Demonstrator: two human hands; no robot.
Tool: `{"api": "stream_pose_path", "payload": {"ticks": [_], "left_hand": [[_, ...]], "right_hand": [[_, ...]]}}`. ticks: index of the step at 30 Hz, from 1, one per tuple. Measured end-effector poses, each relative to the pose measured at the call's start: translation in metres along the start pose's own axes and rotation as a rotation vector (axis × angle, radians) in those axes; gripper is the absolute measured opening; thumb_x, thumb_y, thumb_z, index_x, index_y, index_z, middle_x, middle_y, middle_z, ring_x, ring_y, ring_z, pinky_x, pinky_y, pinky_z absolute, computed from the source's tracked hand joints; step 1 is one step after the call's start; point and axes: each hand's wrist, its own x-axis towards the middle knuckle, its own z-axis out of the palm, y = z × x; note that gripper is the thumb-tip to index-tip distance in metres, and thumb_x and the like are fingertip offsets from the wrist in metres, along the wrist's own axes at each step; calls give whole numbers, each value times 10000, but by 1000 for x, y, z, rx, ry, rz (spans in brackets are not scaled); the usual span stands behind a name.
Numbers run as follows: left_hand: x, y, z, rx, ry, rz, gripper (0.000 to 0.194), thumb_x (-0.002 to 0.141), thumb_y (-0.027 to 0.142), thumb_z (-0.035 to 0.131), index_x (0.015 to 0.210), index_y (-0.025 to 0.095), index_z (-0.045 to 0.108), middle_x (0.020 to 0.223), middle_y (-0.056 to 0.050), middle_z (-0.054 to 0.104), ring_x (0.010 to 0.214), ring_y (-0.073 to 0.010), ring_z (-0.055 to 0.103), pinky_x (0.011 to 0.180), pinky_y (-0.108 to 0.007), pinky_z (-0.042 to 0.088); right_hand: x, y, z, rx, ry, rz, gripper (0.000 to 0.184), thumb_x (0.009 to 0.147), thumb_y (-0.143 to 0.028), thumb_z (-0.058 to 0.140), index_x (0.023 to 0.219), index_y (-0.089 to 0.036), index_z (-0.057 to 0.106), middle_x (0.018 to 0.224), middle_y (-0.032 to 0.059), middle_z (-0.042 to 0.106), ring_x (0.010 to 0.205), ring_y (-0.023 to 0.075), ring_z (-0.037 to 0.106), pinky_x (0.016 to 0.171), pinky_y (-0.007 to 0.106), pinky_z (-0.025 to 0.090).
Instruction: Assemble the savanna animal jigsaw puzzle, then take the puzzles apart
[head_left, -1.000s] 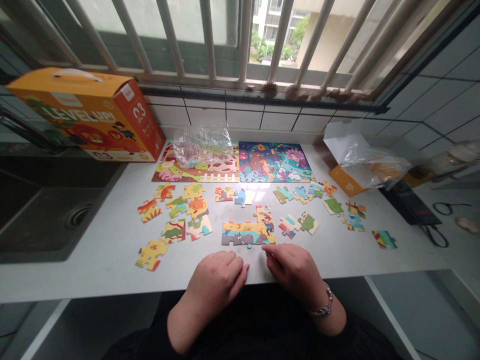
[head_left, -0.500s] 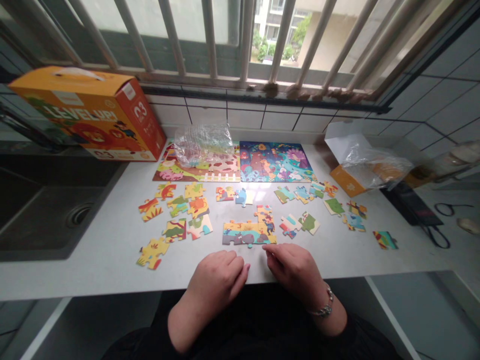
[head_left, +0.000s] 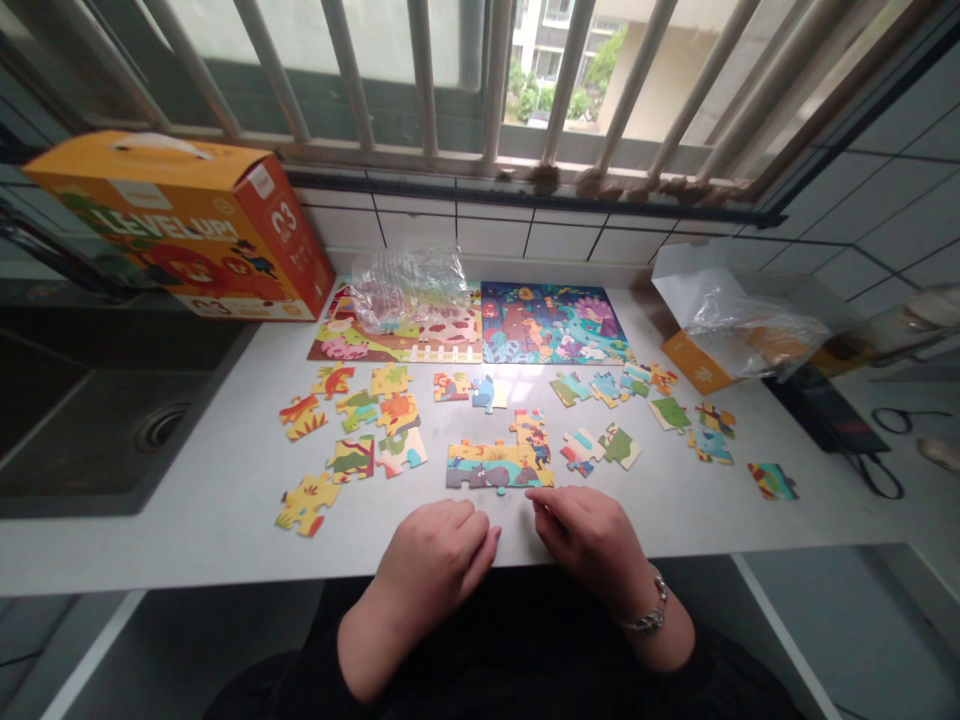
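Observation:
My left hand [head_left: 439, 548] rests at the counter's front edge, its fingers curled closed with nothing showing in them. Bent and pressed together, the fingers of my right hand [head_left: 589, 530] also hold nothing visible. Its index fingertip lies by the lower edge of a joined L-shaped section of jigsaw puzzle [head_left: 487, 467], which shows a grey hippo in water and a figure in blue. To the right of that section are a red, white and blue puzzle piece [head_left: 583, 451] and a green puzzle piece [head_left: 619, 446]. Several yellow puzzle pieces [head_left: 307, 503] are spread on the left.
Two picture puzzles, a farm one [head_left: 360, 342] and a dark forest one [head_left: 555, 325], lie at the back. Crumpled clear plastic [head_left: 409, 288] covers part of the farm one. An orange box [head_left: 187, 230] stands by the sink [head_left: 112, 440]. An opened carton [head_left: 697, 360] and a black object [head_left: 825, 415] are right.
The camera view has shifted very slightly. My hands and the puzzle pieces keep their places.

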Motion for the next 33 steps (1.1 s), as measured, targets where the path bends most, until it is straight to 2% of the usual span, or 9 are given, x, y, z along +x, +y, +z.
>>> {"api": "stream_pose_path", "payload": {"ticks": [5, 10, 13, 15, 17, 20, 24, 28, 33], "left_hand": [[1, 0, -1, -7, 6, 1, 304, 1120, 264, 582, 819, 235, 559, 741, -13, 606, 678, -216, 610, 633, -399, 368], [0, 0, 0, -5, -2, -4, 291, 1120, 265, 576, 830, 240, 553, 744, -14, 629, 675, -223, 632, 622, -394, 389], [-1, -1, 1, -34, -6, -18, 226, 1116, 258, 572, 893, 235, 594, 767, -20, 668, 693, -234, 668, 638, -395, 436], [-3, -2, 3, -61, -2, -22, 155, 1117, 254, 570, 983, 225, 642, 820, -31, 719, 733, -243, 707, 669, -392, 482], [-3, -3, 4, -78, 13, -19, 124, 1119, 256, 568, 1120, 209, 683, 901, -48, 775, 791, -253, 748, 709, -394, 528], [-4, -4, 5, -63, 21, -6, 249, 1120, 278, 569, 1314, 177, 689, 946, -61, 808, 813, -266, 774, 718, -406, 567], [-3, -4, 6, -39, -3, -3, 311, 1121, 300, 568, 1367, 162, 700, 935, -63, 812, 790, -273, 778, 688, -416, 591], [-2, -4, 4, -37, -5, -10, 312, 1123, 298, 555, 1354, 162, 715, 940, -70, 816, 792, -268, 781, 685, -406, 607], [-2, -3, 3, -61, 24, 2, 288, 1112, 270, 561, 1329, 156, 712, 914, -64, 804, 786, -266, 774, 684, -403, 598]], "right_hand": [[1, -2, -2, -4, 14, 18, 169, 1096, -173, 604, 1180, -208, 748, 874, 40, 807, 764, 225, 768, 720, 375, 551], [22, 18, -25, -165, 127, 203, 166, 1107, -222, 626, 1195, -189, 762, 953, 63, 817, 813, 235, 755, 775, 384, 561], [47, 48, -38, -316, 78, 310, 205, 1096, -294, 657, 1192, -163, 782, 1061, 123, 816, 988, 318, 745, 914, 450, 568], [63, 69, -39, -407, 23, 358, 277, 1086, -345, 682, 1223, -130, 789, 1152, 178, 794, 1097, 363, 716, 1002, 490, 556], [77, 84, -34, -479, -31, 413, 360, 1064, -427, 722, 1212, -108, 794, 1205, 224, 757, 1152, 395, 683, 1017, 505, 552], [89, 96, -22, -526, -95, 477, 417, 1039, -504, 739, 1163, -109, 791, 1227, 256, 718, 1176, 412, 655, 1001, 512, 559], [91, 104, -12, -472, -101, 444, 409, 1033, -493, 728, 1178, -114, 779, 1275, 254, 699, 1222, 406, 645, 1035, 515, 564], [89, 114, -12, -396, -27, 337, 385, 1004, -473, 759, 1143, -114, 773, 1348, 277, 696, 1270, 414, 657, 1086, 534, 570], [87, 110, -23, -318, 22, 193, 419, 998, -420, 785, 1284, -118, 732, 1239, 235, 775, 1198, 403, 718, 1060, 568, 598]]}}
